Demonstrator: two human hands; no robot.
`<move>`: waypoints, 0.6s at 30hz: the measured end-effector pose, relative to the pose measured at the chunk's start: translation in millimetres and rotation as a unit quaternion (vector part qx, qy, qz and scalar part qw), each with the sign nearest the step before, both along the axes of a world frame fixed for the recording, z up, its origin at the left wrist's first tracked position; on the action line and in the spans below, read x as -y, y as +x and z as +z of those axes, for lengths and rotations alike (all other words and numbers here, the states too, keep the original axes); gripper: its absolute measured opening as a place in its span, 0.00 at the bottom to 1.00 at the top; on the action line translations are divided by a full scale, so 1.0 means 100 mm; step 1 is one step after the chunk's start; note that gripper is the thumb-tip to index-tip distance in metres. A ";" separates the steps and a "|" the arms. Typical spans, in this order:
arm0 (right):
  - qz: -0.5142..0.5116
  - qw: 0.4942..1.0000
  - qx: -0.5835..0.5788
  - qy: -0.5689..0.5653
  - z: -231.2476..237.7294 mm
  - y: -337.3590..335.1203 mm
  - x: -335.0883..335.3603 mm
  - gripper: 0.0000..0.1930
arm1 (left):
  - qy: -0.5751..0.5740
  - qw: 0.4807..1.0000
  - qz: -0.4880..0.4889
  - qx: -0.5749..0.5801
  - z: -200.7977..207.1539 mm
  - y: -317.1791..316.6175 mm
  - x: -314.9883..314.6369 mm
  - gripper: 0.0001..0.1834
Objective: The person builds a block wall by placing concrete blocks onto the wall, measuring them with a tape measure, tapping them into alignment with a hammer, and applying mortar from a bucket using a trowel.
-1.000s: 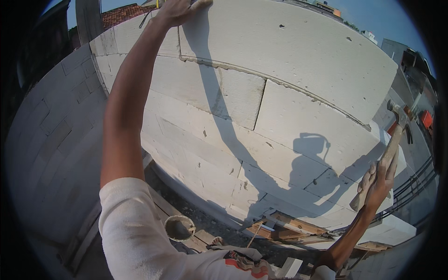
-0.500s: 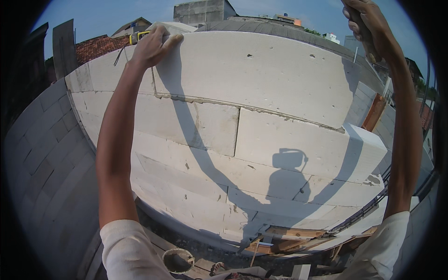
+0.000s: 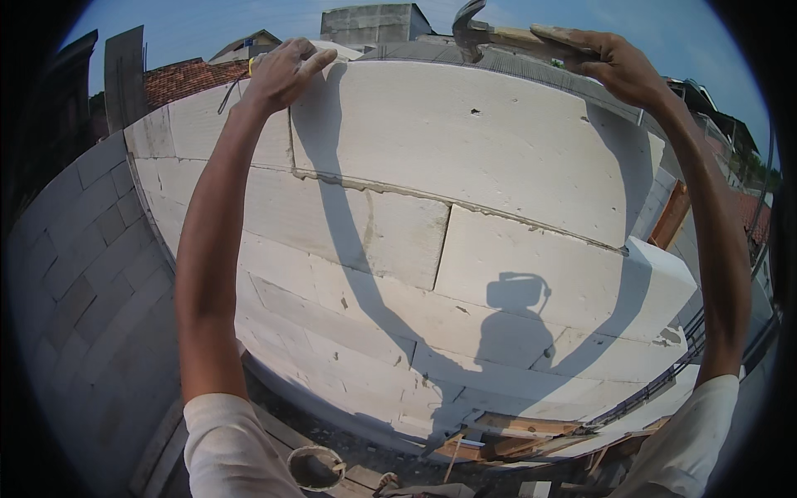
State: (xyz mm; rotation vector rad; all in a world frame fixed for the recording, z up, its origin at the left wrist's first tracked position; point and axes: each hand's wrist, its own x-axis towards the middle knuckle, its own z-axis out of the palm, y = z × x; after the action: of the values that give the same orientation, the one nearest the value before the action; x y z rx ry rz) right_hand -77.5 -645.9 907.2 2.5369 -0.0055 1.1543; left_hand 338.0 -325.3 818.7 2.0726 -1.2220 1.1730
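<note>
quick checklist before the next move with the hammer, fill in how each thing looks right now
1. Hammer held by its handle in the right hand: ok.
2. Left hand on the top block: ok, at its upper edge, toward the left end.
3. Hammer head apart from the left hand: ok, well to the right of it.
4. Hammer head touching the top block: cannot tell; it shows just above the upper edge, but the contact is unclear.
5. Gloves on: not ok, both hands are bare.
6. Yellow item clear of the left hand: cannot tell, mostly hidden behind it.
</note>
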 end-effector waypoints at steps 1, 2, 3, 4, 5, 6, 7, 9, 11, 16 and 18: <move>-0.011 0.999 0.031 -0.013 -0.09 0.03 -0.08 0.23 | -0.059 0.997 0.039 0.038 0.01 0.07 -0.08 0.45; -0.067 0.997 -0.005 -0.024 -0.11 0.03 -0.17 0.23 | -0.088 0.993 0.060 0.057 0.03 0.13 -0.15 0.45; -0.123 0.991 -0.040 -0.035 -0.10 0.02 -0.22 0.23 | -0.118 0.987 0.079 0.076 0.07 0.19 -0.20 0.44; -0.122 0.991 -0.040 -0.034 -0.09 0.01 -0.23 0.23 | -0.123 0.984 0.119 0.047 0.13 0.24 -0.22 0.45; -0.102 0.992 -0.074 -0.007 -0.08 -0.02 -0.22 0.22 | -0.127 0.979 0.159 0.017 0.21 0.29 -0.25 0.46; -0.092 0.992 -0.091 0.009 -0.08 -0.04 -0.22 0.22 | -0.085 0.980 0.180 -0.003 0.30 0.38 -0.29 0.50; -0.079 0.990 -0.109 0.026 -0.09 -0.04 -0.24 0.22 | -0.080 0.980 0.181 -0.003 0.34 0.50 -0.36 0.50; -0.071 0.980 -0.141 0.118 -0.11 -0.01 -0.29 0.24 | -0.024 0.991 0.040 -0.125 0.38 0.73 -0.46 0.53; -0.110 0.984 -0.090 0.107 -0.18 -0.08 -0.09 0.25 | -0.015 0.983 0.031 -0.182 0.49 0.67 -0.23 0.56; -0.067 0.988 0.129 -0.055 -0.59 -0.46 -0.31 0.28 | 0.006 0.979 0.051 -0.200 0.61 1.10 -0.12 0.48; -0.040 0.986 -0.054 0.156 -0.65 -1.16 -0.69 0.29 | 0.048 0.982 0.082 -0.165 0.74 1.53 -0.48 0.36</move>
State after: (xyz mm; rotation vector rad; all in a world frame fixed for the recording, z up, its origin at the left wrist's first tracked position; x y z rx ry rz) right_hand -193.6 -577.2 842.3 2.8383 -0.2788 1.0549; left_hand 491.5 -277.8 892.5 2.3619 -0.9819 0.8046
